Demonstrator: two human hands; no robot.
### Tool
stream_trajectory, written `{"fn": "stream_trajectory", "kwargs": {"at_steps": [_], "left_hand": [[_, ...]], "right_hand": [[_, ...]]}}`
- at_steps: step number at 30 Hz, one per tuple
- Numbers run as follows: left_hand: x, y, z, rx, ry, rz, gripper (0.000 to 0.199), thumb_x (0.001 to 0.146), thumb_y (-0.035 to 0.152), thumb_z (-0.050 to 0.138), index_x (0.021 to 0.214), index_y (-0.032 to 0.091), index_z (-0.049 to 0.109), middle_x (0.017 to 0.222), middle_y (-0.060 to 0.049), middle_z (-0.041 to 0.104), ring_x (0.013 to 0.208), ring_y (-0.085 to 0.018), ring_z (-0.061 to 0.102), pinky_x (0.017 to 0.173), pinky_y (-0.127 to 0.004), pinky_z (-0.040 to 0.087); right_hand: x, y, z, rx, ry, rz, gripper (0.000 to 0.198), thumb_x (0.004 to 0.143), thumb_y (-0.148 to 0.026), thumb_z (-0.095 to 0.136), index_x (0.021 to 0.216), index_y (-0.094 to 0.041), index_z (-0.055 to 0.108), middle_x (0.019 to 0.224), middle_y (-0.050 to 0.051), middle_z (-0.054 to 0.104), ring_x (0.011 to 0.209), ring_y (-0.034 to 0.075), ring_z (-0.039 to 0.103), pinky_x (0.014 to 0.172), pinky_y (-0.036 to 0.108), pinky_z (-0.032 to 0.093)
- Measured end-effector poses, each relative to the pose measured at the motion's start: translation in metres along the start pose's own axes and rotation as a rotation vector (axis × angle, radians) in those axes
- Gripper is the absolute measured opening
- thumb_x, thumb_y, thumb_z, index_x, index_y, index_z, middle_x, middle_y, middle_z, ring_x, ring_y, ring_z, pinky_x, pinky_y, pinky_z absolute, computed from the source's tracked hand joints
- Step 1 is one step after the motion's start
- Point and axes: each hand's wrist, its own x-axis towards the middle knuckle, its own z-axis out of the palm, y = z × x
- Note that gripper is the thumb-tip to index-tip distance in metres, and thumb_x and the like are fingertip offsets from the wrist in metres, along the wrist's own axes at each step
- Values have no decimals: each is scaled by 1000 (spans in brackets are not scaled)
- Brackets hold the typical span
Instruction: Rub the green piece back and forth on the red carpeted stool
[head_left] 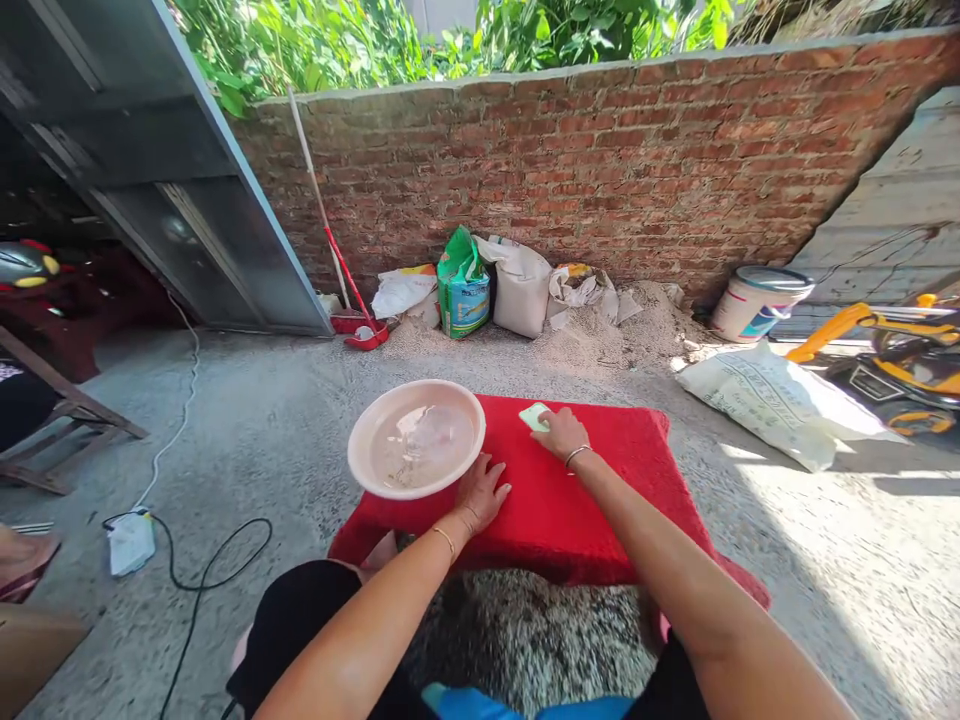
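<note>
Red, slightly plush-looking cloth (600,510) covers a low, roughly rectangular surface, with the near edge sagging in soft folds and the corners hanging down. Whatever holds it up is mostly hidden. Sitting at its left end is a round, shallow basin (405,493), pale pink and smooth, looks like plastic, with a wide rolled rim. There's clear water in it with bright, wobbly reflections on top, plus some small dark marks near the front, too fuzzy to make out.

Now the grip. Right hand (566,436) has its fingers closed around one end of a pale green block (535,416), kinda rectangular with rounded corners. Can't tell if it's soap or a sponge tbh. The block is over the far part of the cloth, to the right of the basin, and most of it pokes out past the fingertips.

Left hand (481,495) isn't gripping anything: palm down on the cloth, fingers loosely spread, right up by the basin's rim. Can't say for sure whether it touches the plastic. Rough grey concrete (285,430) underneath, weathered brick wall (600,170) behind.
</note>
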Motion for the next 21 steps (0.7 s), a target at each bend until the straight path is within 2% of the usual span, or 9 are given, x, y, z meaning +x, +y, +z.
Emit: {"fn": "stream_trajectory", "kwargs": {"at_steps": [2, 4, 7, 10, 13, 15, 17, 19, 21], "left_hand": [[-10, -9, -2, -4, -26, 75, 44, 89, 37, 49, 129, 20, 52, 143, -12, 43, 136, -28, 35, 112, -48, 31], [-16, -17, -4, 14, -59, 172, 47, 89, 37, 48, 132, 19, 49, 147, -12, 38, 139, -26, 30, 114, -46, 28], [-17, -22, -6, 60, -58, 206, 48, 90, 39, 46, 135, 20, 47, 148, -10, 36, 139, -26, 28, 115, -45, 27], [-16, -20, -8, 88, -36, 177, 47, 89, 38, 47, 133, 21, 49, 146, -10, 40, 138, -26, 32, 114, -46, 29], [-16, -18, -9, 67, 6, 195, 44, 88, 36, 48, 130, 21, 52, 144, -10, 43, 136, -26, 35, 113, -45, 31], [-16, -17, -9, 56, 34, 208, 43, 88, 35, 48, 128, 21, 54, 142, -10, 45, 135, -25, 36, 113, -45, 32], [-16, -17, -9, 55, 48, 211, 42, 87, 35, 49, 127, 20, 54, 141, -10, 47, 134, -25, 38, 113, -44, 32], [-16, -17, -9, 53, 53, 209, 42, 87, 35, 49, 126, 20, 55, 140, -11, 47, 134, -26, 39, 113, -44, 32], [-15, -17, -9, 46, 51, 208, 42, 87, 35, 49, 125, 19, 55, 140, -11, 47, 133, -26, 39, 113, -44, 33]], "right_hand": [[-5, -43, 15, 25, -35, -113, 39, 83, -43, 56, 119, -27, 60, 114, 11, 54, 100, 24, 57, 84, 34, 42], [-8, -68, 27, 45, -55, -158, 38, 81, -40, 59, 117, -30, 61, 113, 9, 54, 100, 23, 57, 84, 33, 42], [-7, -65, 33, 55, -73, -149, 38, 80, -38, 61, 117, -32, 61, 114, 8, 52, 102, 22, 56, 85, 32, 41], [-7, -15, 24, 36, -75, -52, 39, 81, -38, 60, 120, -31, 59, 115, 9, 51, 103, 23, 56, 86, 33, 41], [-16, 59, 5, 0, -62, 98, 42, 82, -38, 58, 123, -27, 57, 115, 12, 50, 104, 26, 56, 86, 36, 42], [-28, 109, -8, -14, -41, 232, 44, 83, -39, 57, 125, -25, 56, 116, 14, 50, 104, 28, 56, 85, 39, 42], [-40, 146, -18, -24, 8, 399, 44, 84, -41, 56, 124, -25, 57, 118, 15, 50, 105, 30, 56, 85, 39, 43], [-48, 161, -22, -44, 65, 488, 44, 84, -43, 56, 124, -25, 58, 118, 16, 51, 105, 31, 56, 84, 39, 43], [-49, 149, -22, -57, 91, 432, 43, 84, -43, 55, 123, -24, 59, 116, 16, 52, 103, 31, 57, 83, 39, 43]]}}
